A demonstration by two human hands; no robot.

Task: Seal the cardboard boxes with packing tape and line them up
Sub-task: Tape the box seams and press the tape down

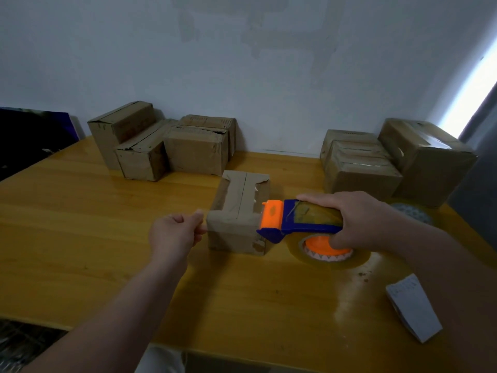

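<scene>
"What are you doing?"

"I'm taping this small brown cardboard box. It sits in the middle of the yellow wooden surface, close to me. Its top flaps are shut, but I see no shiny new tape over the crack yet."

"And your hands?"

"My left hand is curled up. Its finger and thumb look to pinch the box's left edge, I think to stop it sliding. My right hand is wrapped round the blue and orange tape holder. The orange end touches the box's right side."

"What comes next?"

"I think I must pull tape over the top, press it flat and cut it. Then the box can join the taped brown boxes at the back right."
</scene>
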